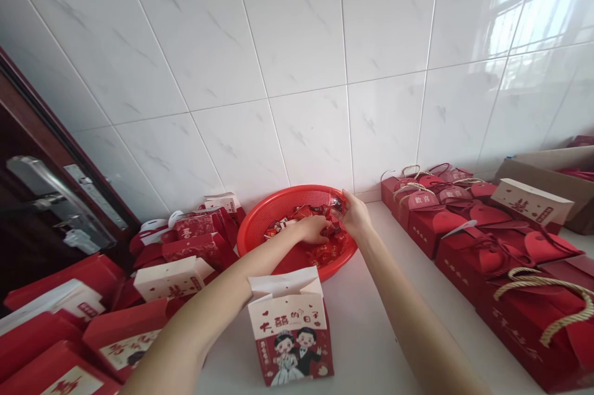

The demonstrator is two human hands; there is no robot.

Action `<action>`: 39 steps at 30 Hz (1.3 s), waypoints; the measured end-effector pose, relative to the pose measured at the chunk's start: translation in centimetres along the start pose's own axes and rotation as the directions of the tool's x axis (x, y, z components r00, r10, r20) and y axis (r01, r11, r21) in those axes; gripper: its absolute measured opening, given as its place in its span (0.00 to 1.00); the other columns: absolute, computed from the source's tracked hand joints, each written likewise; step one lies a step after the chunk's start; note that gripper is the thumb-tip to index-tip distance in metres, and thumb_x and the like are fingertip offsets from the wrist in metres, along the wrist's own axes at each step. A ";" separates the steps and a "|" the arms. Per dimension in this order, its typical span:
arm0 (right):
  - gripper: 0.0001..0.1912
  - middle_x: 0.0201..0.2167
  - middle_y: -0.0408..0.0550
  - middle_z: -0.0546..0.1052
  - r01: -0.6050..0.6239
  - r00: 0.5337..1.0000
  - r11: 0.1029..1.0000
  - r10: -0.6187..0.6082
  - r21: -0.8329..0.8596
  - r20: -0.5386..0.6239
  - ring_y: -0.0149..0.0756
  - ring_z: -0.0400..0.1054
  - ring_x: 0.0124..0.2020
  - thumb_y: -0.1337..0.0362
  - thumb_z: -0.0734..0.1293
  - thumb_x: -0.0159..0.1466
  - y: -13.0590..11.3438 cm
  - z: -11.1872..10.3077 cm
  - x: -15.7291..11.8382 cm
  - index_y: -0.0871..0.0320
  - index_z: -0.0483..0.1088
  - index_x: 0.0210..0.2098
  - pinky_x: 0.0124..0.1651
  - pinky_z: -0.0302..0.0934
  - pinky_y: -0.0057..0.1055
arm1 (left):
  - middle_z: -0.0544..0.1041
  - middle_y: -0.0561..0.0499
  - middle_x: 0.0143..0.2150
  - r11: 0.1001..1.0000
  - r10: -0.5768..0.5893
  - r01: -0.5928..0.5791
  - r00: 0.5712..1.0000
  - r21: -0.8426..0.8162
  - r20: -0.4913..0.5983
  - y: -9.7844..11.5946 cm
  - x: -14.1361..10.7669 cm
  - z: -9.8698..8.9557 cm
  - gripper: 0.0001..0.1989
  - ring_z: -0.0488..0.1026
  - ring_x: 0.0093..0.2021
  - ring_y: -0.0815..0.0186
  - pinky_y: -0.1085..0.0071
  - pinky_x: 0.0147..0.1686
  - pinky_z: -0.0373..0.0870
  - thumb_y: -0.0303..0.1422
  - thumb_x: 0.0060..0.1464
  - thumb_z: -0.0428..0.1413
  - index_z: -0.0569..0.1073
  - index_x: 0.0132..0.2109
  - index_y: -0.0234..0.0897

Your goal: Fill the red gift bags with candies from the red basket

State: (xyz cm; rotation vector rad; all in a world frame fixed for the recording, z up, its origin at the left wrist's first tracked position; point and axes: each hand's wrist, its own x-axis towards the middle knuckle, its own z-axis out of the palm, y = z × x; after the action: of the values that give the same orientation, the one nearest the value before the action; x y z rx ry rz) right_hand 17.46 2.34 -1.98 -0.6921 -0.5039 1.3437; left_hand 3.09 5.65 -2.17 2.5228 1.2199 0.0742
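Note:
A round red plastic basket (260, 212) stands against the tiled wall, with several small red-wrapped sweets (325, 252) inside. My left hand (318, 230) reaches down among the sweets, its fingers curled; what they grip, if anything, is hidden. At the basket's right rim, my right hand (355, 215) pinches a small clear-wrapped packet (336, 202), whose contents I cannot make out. In front of the basket, between my forearms, a red and cream gift box (292, 339) stands upright with its top flaps raised. A cartoon couple is printed on its front.
Red gift boxes with rope handles (464, 240) stand in rows on the right, beside a cardboard carton (533, 166). More red and cream boxes (171, 277) crowd the left. A dark door with a metal handle (60, 197) is at far left.

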 end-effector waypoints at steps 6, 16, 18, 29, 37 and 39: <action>0.08 0.27 0.44 0.77 -0.006 1.000 1.000 0.005 0.020 0.005 0.32 0.70 0.28 0.62 0.73 0.54 -0.1 0.3 -0.3 0.56 0.71 0.28 0.25 0.68 0.25 | 0.79 0.46 0.35 0.994 -0.076 0.077 0.997 0.075 -0.022 -0.9 0.3 1.3 0.07 0.76 0.36 0.54 0.65 0.38 0.69 0.31 0.45 0.61 0.77 0.35 0.39; 0.11 0.21 0.40 0.73 -0.021 0.999 1.000 0.020 0.015 0.046 0.28 0.66 0.23 0.61 0.75 0.52 -0.4 0.2 -0.5 0.56 0.69 0.24 0.22 0.65 0.24 | 0.80 0.43 0.43 0.944 -0.068 -0.088 0.891 -0.318 -0.448 -1.8 -0.7 -4.3 0.17 0.76 0.43 0.59 0.64 0.44 0.71 0.40 0.61 0.47 0.75 0.44 0.33; 0.09 0.22 0.40 0.74 -0.040 0.995 0.999 0.041 -0.009 0.094 0.28 0.66 0.22 0.63 0.75 0.52 -0.4 0.1 -0.5 0.56 0.70 0.25 0.21 0.63 0.23 | 0.80 0.42 0.48 0.909 -0.054 -0.157 0.874 -0.386 -0.483 -1.6 -1.3 -5.6 0.19 0.76 0.47 0.58 0.63 0.47 0.71 0.41 0.58 0.51 0.75 0.48 0.31; 0.13 0.24 0.41 0.75 -0.087 0.919 0.987 0.131 -0.134 0.373 0.28 0.64 0.21 0.60 0.78 0.48 -0.6 0.2 -1.5 0.58 0.75 0.29 0.19 0.57 0.25 | 0.83 0.45 0.40 0.910 -0.052 -0.117 0.918 -0.397 -0.392 0.8 -2.7 -7.0 0.11 0.79 0.40 0.62 0.65 0.47 0.75 0.34 0.49 0.61 0.79 0.40 0.32; 0.15 0.24 0.42 0.76 -0.062 0.944 0.991 0.098 -0.121 0.315 0.27 0.64 0.20 0.58 0.79 0.45 -0.2 0.1 -1.1 0.58 0.73 0.27 0.17 0.55 0.24 | 0.82 0.47 0.37 0.947 -0.318 0.296 0.909 -0.122 -0.269 -4.6 -4.2 -6.3 0.03 0.78 0.43 0.60 0.67 0.47 0.72 0.26 0.52 0.59 0.79 0.31 0.36; 0.16 0.23 0.42 0.76 -0.059 0.942 0.990 0.098 -0.128 0.321 0.28 0.64 0.20 0.58 0.79 0.44 -0.3 0.2 -1.3 0.58 0.73 0.26 0.17 0.55 0.24 | 0.81 0.48 0.35 0.925 -0.378 0.378 0.903 -0.038 -0.203 -6.0 -4.7 -5.4 0.04 0.77 0.40 0.62 0.64 0.45 0.73 0.29 0.56 0.60 0.77 0.33 0.34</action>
State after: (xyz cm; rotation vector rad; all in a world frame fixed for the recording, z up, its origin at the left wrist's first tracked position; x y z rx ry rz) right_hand 17.30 1.11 -1.56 -0.5903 -0.8342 1.5232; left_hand -5.39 7.00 1.42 2.2742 1.7724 0.2460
